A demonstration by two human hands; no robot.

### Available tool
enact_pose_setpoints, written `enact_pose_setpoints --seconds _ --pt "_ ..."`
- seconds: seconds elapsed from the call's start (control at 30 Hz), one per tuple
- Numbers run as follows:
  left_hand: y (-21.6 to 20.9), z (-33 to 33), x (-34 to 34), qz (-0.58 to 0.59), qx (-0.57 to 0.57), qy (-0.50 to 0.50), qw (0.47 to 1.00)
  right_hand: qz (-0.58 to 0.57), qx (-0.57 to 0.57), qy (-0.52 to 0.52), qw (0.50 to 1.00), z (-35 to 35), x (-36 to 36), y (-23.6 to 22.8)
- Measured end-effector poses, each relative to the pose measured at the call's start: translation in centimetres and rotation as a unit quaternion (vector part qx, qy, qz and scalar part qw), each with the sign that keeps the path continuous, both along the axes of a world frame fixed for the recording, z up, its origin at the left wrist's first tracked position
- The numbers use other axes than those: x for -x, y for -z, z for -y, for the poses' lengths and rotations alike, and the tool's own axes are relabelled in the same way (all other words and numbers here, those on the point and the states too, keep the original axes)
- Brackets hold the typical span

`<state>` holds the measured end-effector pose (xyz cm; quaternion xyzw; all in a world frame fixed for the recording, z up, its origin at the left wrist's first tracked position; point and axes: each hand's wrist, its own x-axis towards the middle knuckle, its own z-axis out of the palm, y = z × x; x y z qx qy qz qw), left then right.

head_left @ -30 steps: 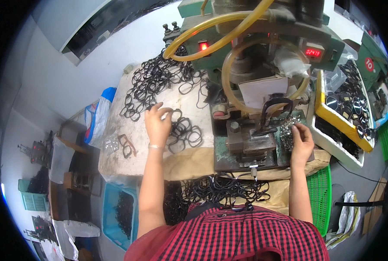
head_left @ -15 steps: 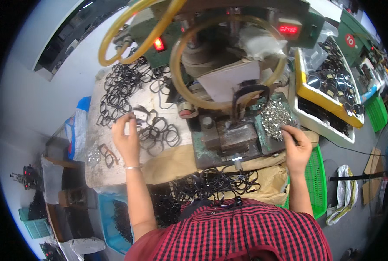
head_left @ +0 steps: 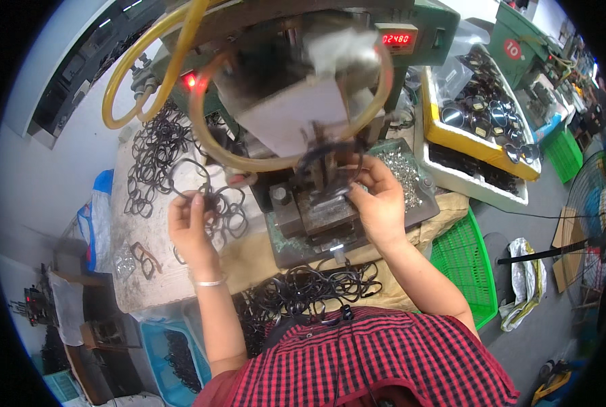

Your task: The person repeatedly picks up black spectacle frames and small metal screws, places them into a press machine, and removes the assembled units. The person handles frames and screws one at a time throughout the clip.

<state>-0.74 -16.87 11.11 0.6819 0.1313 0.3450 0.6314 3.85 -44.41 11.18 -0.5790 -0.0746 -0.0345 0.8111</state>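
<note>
My left hand (head_left: pixel 191 227) is closed, its thumb and fingers pinching a black eyeglass frame (head_left: pixel 174 178) above the pale worktable (head_left: pixel 154 281). Close by lie several loose black eyeglass frames (head_left: pixel 232 216). At the green press machine (head_left: pixel 279 247), my right hand (head_left: pixel 382 207) reaches to the fixture, thumb and fingers bent together. What lies between those fingertips is hidden. Another black eyeglass frame (head_left: pixel 303 169), blurred, sits at the fixture beside them. Just right of this hand is a heap of small shiny metal parts (head_left: pixel 401 173).
A looped yellowish hose (head_left: pixel 198 122) hangs before the press. White foam boxes (head_left: pixel 476 183) with sunglasses stand at the right, above a green plastic basket (head_left: pixel 483 271). More black frames (head_left: pixel 330 281) lie near my body. A blue bin (head_left: pixel 157 346) stands at lower left.
My right hand has moved left from the metal parts to the press fixture. My left hand has lifted a black eyeglass frame from the loose ones. The view has shifted.
</note>
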Motion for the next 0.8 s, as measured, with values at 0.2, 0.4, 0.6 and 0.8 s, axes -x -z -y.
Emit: enact_pose_setpoints --seconds 0.2,0.4,0.6,0.8 --pt "-7.2 4.3 4.4 0.252 0.018 0.039 0.967 -0.051 -0.057 -0.029 0.997 -1.4 1.3 -2.7" --pt "-7.8 9.8 4.2 0.099 -0.173 0.227 0.953 0.03 0.102 -0.056 0.993 1.4 1.7 -3.0" --pt "-6.9 11.9 0.6 0.074 -0.153 0.231 0.958 0.164 0.603 0.246 0.741 7.9 -2.6 6.0" --pt "-7.3 12.3 0.2 0.034 -0.193 0.251 0.948 0.169 0.569 0.242 0.767 8.3 -2.6 7.5"
